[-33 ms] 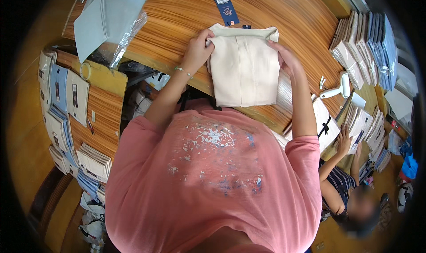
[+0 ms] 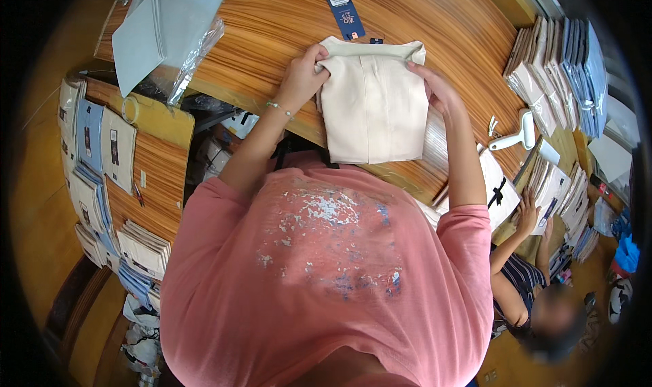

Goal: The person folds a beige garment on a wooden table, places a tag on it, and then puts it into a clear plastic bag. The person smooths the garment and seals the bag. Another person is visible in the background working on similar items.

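Folded cream garment (image 2: 373, 108) is on the table (image 2: 272, 20) in front of the person, low edge reaching the table's near edge, collar-like band (image 2: 373, 49) at the far end.

Left hand (image 2: 303, 81): grip closed, upper-left corner of the garment pinched between thumb and fingers. Beaded bracelet (image 2: 280, 110) on that wrist.

Right hand (image 2: 438, 88): grip nearly closed on the upper-right side, thumb on the top face, other fingers curled at the side edge. Fingertips partly hidden, can't tell how firm.

Just past the band: navy hang tag (image 2: 346, 16), flat on the table, with a small dark label (image 2: 376, 41) below it.

Right side: white lint roller (image 2: 519, 132), then stacks of bagged cream garments (image 2: 531, 74) and blue garments (image 2: 584, 74) beside them.

Far left: pale flat sheets (image 2: 139, 44) and clear plastic on the table. More folded garments lie on a side surface (image 2: 159, 183).

Lower right: co-worker's hand (image 2: 528, 214) touches a cream packet stack (image 2: 549, 190).
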